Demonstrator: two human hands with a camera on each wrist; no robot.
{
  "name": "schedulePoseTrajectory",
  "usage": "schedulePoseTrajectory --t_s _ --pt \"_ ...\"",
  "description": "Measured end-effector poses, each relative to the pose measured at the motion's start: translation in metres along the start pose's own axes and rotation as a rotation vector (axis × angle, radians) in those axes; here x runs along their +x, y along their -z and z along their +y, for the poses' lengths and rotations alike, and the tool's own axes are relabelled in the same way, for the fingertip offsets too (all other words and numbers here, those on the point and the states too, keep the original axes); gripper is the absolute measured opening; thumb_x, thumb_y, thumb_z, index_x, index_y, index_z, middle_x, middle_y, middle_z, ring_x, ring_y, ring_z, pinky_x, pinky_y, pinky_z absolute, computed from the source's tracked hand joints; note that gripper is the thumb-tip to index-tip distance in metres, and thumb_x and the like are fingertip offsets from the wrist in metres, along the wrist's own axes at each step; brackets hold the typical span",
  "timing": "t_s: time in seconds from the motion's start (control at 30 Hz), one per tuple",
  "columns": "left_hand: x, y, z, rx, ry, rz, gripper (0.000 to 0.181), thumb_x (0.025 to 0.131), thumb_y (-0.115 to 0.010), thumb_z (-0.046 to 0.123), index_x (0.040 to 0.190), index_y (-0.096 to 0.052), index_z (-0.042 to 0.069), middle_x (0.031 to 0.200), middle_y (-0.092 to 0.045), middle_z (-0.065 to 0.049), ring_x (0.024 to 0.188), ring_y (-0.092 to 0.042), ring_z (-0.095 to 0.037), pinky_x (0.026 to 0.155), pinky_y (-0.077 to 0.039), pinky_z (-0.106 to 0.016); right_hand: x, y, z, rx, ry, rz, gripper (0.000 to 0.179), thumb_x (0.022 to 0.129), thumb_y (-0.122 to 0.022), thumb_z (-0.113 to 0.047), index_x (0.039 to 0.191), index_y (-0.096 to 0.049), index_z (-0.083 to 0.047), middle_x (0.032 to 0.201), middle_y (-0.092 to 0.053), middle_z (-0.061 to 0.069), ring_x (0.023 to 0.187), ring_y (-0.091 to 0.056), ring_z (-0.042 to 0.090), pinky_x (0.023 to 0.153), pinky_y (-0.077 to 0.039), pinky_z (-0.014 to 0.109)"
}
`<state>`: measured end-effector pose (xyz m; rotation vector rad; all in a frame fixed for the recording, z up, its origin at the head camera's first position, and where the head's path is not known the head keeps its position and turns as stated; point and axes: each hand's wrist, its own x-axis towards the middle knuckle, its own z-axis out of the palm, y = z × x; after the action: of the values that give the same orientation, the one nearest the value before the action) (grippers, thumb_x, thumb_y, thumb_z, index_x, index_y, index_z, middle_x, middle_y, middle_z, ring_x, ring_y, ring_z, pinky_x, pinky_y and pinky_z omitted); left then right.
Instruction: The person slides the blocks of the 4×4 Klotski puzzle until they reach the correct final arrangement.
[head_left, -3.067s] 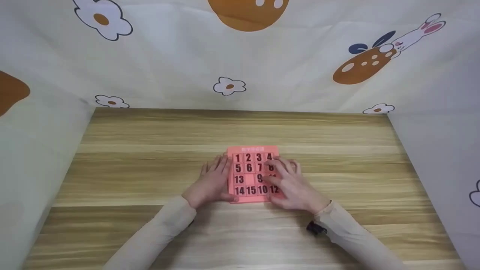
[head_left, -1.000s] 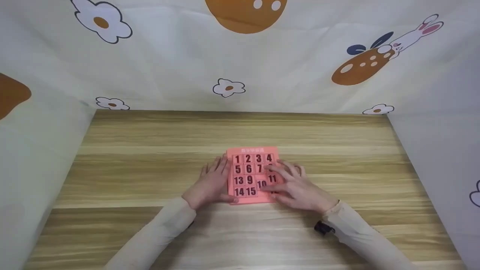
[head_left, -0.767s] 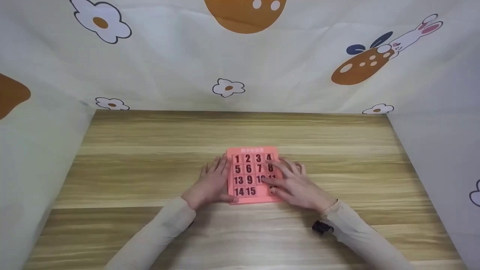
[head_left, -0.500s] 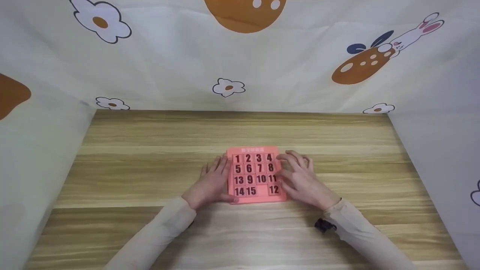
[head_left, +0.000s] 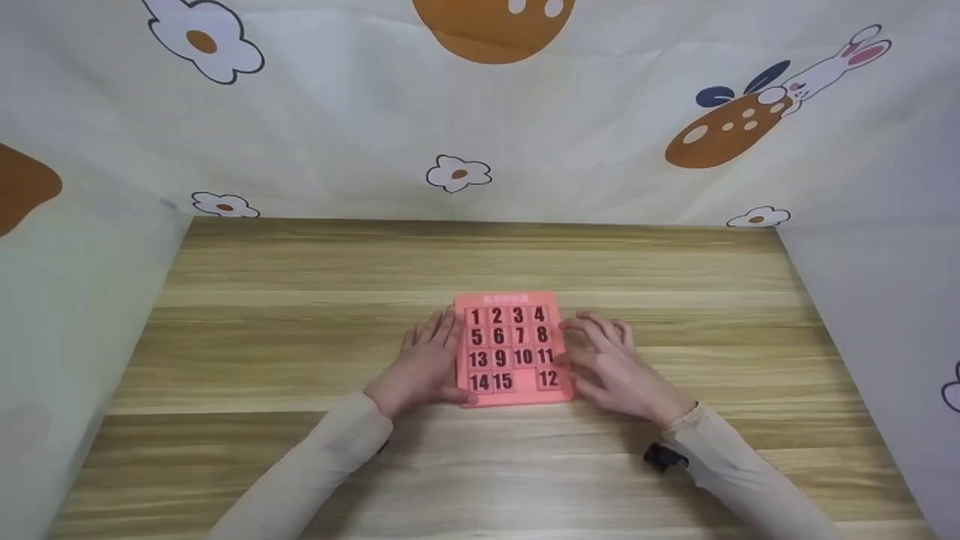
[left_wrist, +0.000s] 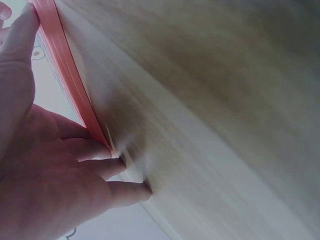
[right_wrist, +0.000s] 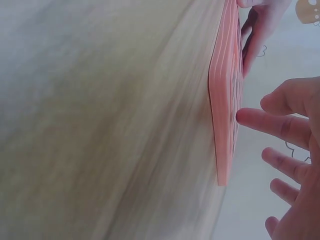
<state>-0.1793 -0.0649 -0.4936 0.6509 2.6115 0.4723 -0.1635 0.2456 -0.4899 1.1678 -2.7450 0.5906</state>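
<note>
A pink number slide puzzle point(head_left: 517, 400) lies flat on the wooden table. Its rows read 1 2 3 4, then 5 6 7 8, then 13 9 10 11, then 14 15, a bare slot and 12. My left hand point(head_left: 424, 364) rests along its left side, fingers straight, thumb at the near left corner. In the left wrist view, several fingertips point(left_wrist: 142, 192) reach the tabletop beside the puzzle's edge point(left_wrist: 75, 82). My right hand point(head_left: 619, 367) is at the right edge with fingers spread and slightly bent. Its index fingertip point(right_wrist: 242, 116) is right at the puzzle's upper face, near tile 11 point(head_left: 545, 356).
The wood-grain table point(head_left: 300, 262) extends on every side of the puzzle. Pale cloth walls point(head_left: 337, 112) printed with flowers and a rabbit enclose it at the back and both sides. A black wrist camera point(head_left: 664, 456) sits at the right sleeve.
Tile 9 slid left into the former gap, then tile 10 moved up, leaving the slot in the bottom row. My right hand drew back rightward off the tiles. My left hand kept its place.
</note>
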Motion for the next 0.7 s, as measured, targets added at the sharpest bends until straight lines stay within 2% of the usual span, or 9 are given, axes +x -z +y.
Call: schedulePoseTrajectory --t_s 0.33,0.5,0.7 --pt "0.001 0.0 0.0 -0.014 0.009 -0.001 0.124 0.071 -0.078 0.058 0.153 -0.008 -0.003 0.158 0.001 -0.019 0.144 0.001 -0.036 0.112 0.0 -0.059 0.001 -0.007 -0.001 -0.009 0.043 -0.004 0.027 0.078 -0.072 -0.015 0.105 -0.073 -0.014 0.14 -0.044 0.017 0.131 -0.032 0.039 0.098 -0.022 0.066" --pt "0.002 0.0 0.0 -0.009 0.019 -0.007 0.124 0.071 -0.077 0.058 0.153 -0.007 -0.002 0.159 0.002 -0.019 0.144 0.001 -0.036 0.112 0.0 -0.059 0.007 -0.013 -0.01 -0.001 0.085 -0.045 0.037 0.081 -0.07 -0.02 0.117 -0.07 -0.018 0.143 -0.042 0.016 0.131 -0.032 0.041 0.1 -0.023 0.067" --pt "0.002 0.0 0.0 0.0 0.021 -0.014 0.124 0.071 -0.077 0.058 0.153 -0.007 -0.003 0.159 0.001 -0.019 0.145 0.001 -0.036 0.112 0.0 -0.059 0.016 -0.023 -0.024 0.008 0.14 -0.117 0.042 0.09 -0.065 -0.032 0.13 -0.062 -0.021 0.149 -0.035 0.013 0.134 -0.029 0.041 0.102 -0.023 0.067"
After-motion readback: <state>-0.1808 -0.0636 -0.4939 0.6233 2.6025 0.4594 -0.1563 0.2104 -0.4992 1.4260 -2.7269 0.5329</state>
